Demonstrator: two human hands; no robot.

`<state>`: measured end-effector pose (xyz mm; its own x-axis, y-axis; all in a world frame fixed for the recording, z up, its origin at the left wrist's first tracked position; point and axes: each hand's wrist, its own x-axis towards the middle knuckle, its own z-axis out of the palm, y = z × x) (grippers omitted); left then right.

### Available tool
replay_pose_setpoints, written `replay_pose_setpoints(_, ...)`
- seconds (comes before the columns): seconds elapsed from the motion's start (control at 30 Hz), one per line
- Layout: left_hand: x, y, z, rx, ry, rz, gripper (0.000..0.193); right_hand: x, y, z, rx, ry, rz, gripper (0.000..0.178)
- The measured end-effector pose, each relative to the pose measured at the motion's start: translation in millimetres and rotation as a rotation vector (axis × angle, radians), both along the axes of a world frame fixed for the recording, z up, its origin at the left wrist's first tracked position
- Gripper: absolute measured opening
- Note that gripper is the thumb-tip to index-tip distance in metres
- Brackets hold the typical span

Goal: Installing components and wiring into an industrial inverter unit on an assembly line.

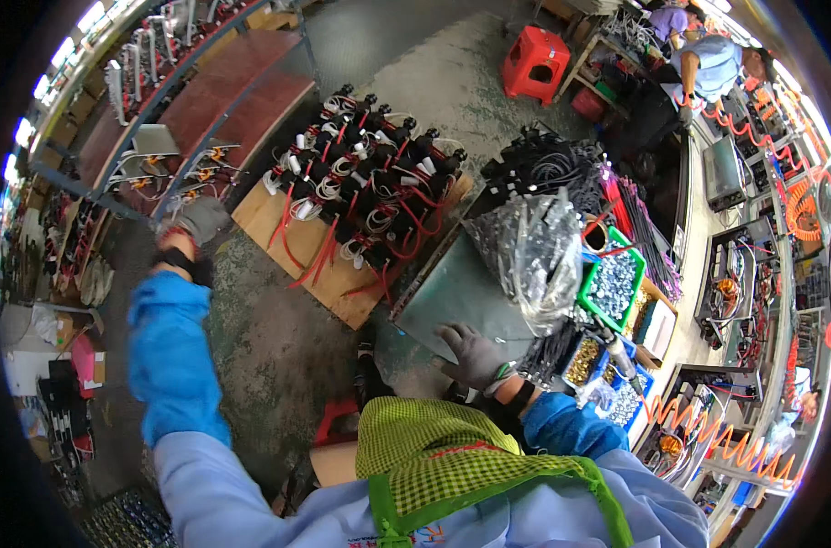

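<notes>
My left hand [198,225], in a grey glove, reaches out to the left beside the lower shelf of a metal rack. Small wired assemblies [216,166] with yellow and white parts lie on that shelf, just beyond it. The glove is smeared, so its fingers and anything in them cannot be made out. Over the near edge of a dark green worktop [443,290] is my right hand [475,354], also gloved, its fingers apart and holding nothing. Next to it lie a clear plastic bag [536,260] and a bundle of black cables [550,354].
A wooden board [283,239] holds many black parts with red and white leads [360,187]. On the right are a green bin of screws [613,285], blue bins of fasteners [583,360], a power screwdriver [621,354] and a coiled orange hose [708,437]. A red stool [536,66] stands at the back; a co-worker [712,68] is far right.
</notes>
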<state>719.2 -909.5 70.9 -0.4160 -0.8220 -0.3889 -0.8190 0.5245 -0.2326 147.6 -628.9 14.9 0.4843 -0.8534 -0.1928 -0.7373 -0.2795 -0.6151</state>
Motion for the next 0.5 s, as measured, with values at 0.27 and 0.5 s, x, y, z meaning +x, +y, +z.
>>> replay_pose_setpoints(0.27,-133,10,-409,0.474,0.665,0.540,0.045,58,-123,-96,-0.114,0.400,-0.378,0.077)
replay_pose_setpoints(0.5,-187,-14,-596,0.369,0.778,1.091,0.070,70,-126,-136,-0.190,0.498,-0.383,0.060)
